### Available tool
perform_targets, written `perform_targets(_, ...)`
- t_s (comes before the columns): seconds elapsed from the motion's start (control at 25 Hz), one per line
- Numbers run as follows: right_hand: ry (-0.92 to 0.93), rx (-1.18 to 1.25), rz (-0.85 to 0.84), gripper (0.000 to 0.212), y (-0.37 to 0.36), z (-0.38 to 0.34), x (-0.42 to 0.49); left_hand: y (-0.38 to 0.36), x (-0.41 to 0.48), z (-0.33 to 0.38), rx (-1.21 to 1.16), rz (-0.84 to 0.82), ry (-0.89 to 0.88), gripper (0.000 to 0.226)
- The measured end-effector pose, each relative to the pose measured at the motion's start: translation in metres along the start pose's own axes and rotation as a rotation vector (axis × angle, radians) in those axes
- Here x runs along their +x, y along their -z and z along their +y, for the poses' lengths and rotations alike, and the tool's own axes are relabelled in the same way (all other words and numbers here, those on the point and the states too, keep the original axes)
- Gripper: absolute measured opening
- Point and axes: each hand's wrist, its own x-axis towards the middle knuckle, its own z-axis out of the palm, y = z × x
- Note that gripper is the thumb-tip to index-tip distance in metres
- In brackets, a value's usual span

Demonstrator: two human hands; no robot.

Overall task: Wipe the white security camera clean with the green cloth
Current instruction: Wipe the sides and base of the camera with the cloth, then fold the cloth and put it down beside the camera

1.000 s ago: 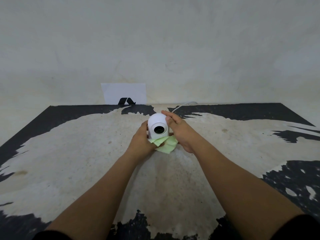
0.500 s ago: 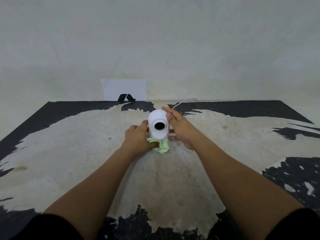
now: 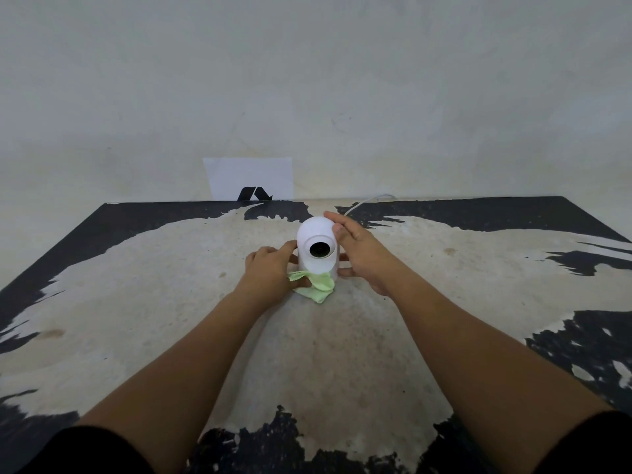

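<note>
Upright on the worn tabletop, near its far middle: one white security camera, dark lens facing the viewer, flanked by two hands. Right hand cupped around the camera's right side, fingertips on the dome. Left hand against the camera's lower left, closed on one green cloth bunched at the base, touching the camera's front foot. One white cable trailing behind. One white sheet propped against the wall.
</note>
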Motion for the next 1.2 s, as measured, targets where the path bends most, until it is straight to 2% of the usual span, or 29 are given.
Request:
perform_targets(0.08,-0.004,-0.002,0.001,0.026,0.0,0.0,0.0,0.003,0.0,-0.004,-0.153,-0.013,0.004,0.064)
perform_targets(0.16,-0.01,-0.006,0.003,0.025,-0.001,0.0,0.0,0.006,-0.001,-0.005,-0.324,-0.011,0.005,0.044)
perform_targets(0.24,-0.006,-0.007,0.005,0.026,-0.001,0.0,0.001,0.009,-0.003,-0.002,-0.372,-0.004,0.006,0.025)
perform_targets(0.28,-0.003,-0.005,0.004,0.026,-0.002,0.0,0.001,0.009,-0.003,-0.001,-0.364,-0.008,0.001,0.023)
perform_targets(0.44,-0.001,-0.003,0.004,0.026,-0.002,0.0,0.0,0.011,-0.001,0.002,-0.27,0.027,-0.016,0.039)
perform_targets(0.6,0.013,-0.002,-0.005,0.027,-0.001,0.0,-0.001,0.01,-0.016,0.012,-0.321,0.201,0.06,0.043)
perform_targets(0.72,0.06,-0.075,0.057,0.04,-0.002,0.003,-0.002,0.006,-0.038,0.023,-0.526,0.266,0.14,0.03)
perform_targets(0.88,0.159,-0.069,0.242,0.063,-0.001,-0.002,-0.04,0.013,-0.064,0.047,-0.97,0.239,0.24,0.01)
perform_targets(0.96,0.182,-0.057,0.126,0.072,0.003,-0.001,-0.069,0.018,-0.077,0.061,-1.132,0.181,0.275,0.006)
perform_targets(1.04,0.145,-0.043,-0.025,0.079,0.005,0.003,-0.094,0.022,-0.086,0.072,-1.213,0.119,0.281,0.013)
perform_targets(1.12,0.122,-0.063,0.014,0.063,0.005,0.011,-0.103,0.024,-0.095,0.079,-1.257,0.071,0.286,0.017)
perform_targets(1.2,0.136,-0.075,0.119,0.029,0.005,0.015,-0.107,0.023,-0.103,0.082,-1.301,0.035,0.29,0.015)
